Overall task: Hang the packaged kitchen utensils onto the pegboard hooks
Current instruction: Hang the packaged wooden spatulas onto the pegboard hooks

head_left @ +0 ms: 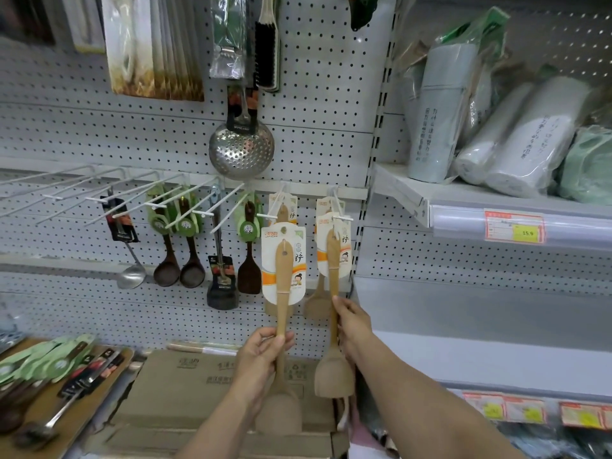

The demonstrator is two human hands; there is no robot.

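Left grip [265, 356] clamps carded spatula [282, 270]; right grip [352, 324] clamps hooked spatula [332, 253] beside upright [363, 226].

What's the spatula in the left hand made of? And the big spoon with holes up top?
The spatula in the left hand looks like pale, matte wood or bamboo: tan, no shine. The holed spoon looks like polished steel: silvery, with bright reflections.

Two hands [261, 354] [352, 323], two pale spatulas [282, 313] [332, 376] in them, two dark round spoons [166, 274] [192, 276], one steel skimmer [241, 150], one steel ladle [131, 276].
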